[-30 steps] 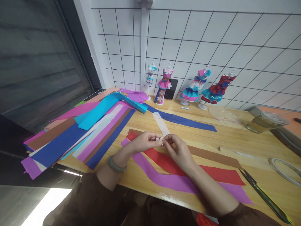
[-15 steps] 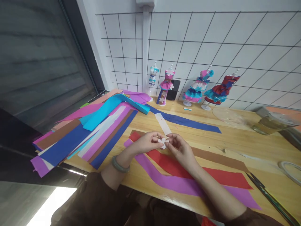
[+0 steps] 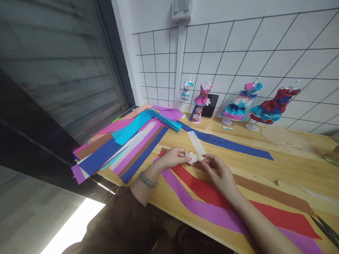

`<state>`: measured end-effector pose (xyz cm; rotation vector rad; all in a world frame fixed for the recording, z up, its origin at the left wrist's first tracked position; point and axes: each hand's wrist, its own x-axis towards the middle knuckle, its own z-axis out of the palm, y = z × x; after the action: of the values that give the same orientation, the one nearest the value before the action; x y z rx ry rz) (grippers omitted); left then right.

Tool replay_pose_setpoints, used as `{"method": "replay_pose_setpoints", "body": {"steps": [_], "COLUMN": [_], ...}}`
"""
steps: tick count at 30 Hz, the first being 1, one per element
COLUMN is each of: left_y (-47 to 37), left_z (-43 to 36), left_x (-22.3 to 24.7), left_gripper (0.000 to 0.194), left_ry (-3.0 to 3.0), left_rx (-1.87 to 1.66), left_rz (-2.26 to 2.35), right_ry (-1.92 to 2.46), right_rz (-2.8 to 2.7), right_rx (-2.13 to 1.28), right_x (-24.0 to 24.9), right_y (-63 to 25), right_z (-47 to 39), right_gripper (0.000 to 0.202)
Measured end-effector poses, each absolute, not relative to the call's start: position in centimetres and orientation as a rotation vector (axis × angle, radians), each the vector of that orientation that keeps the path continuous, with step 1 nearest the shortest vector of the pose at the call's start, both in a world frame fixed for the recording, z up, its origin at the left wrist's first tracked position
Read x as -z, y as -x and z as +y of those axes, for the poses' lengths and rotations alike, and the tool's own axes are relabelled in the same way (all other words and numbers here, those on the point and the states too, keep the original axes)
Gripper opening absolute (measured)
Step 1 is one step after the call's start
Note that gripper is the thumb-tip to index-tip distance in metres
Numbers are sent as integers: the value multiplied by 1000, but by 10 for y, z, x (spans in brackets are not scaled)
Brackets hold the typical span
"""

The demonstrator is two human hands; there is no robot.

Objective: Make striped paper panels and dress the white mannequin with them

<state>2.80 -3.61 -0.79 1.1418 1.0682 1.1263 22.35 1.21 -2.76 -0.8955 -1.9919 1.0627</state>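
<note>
A small white paper flower (image 3: 191,157) is pinched at its left edge between the thumb and fingers of my left hand (image 3: 174,157), which wears a bracelet at the wrist. My right hand (image 3: 217,171) is just right of the flower, apart from it, thumb and index finger close together near the lower end of a white strip (image 3: 196,144). Whether anything small is between those fingertips cannot be made out. Under my hands lie a red strip (image 3: 196,183), a purple strip (image 3: 201,210) and a brown strip (image 3: 272,192).
Many coloured strips (image 3: 92,155) are piled at the left. A long blue strip (image 3: 227,141) crosses behind my hands. Small dressed mannequins (image 3: 278,106) and a phone (image 3: 210,106) stand by the wall. Scissors (image 3: 327,227) lie at the right edge.
The view has shifted left. My right hand has let go of the flower and moved slightly away; the flower stays in my left hand.
</note>
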Motion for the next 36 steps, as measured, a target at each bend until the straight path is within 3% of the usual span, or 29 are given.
{"method": "replay_pose_setpoints", "body": {"steps": [13, 25, 36], "left_y": [31, 180, 236], "left_z": [-32, -129, -166], "left_x": [-1, -27, -16], "left_gripper": [30, 29, 14], "left_ry": [-995, -727, -375], "left_rx": [-1487, -1634, -1345], "left_rz": [1381, 1931, 2315], "right_ry": [784, 684, 704], "right_rz": [-2298, -2342, -2422], "right_rx": [-588, -566, -622], "right_x": [29, 33, 25], "right_y": [-237, -237, -237], "right_z": [15, 13, 7], "right_gripper": [29, 27, 26]}}
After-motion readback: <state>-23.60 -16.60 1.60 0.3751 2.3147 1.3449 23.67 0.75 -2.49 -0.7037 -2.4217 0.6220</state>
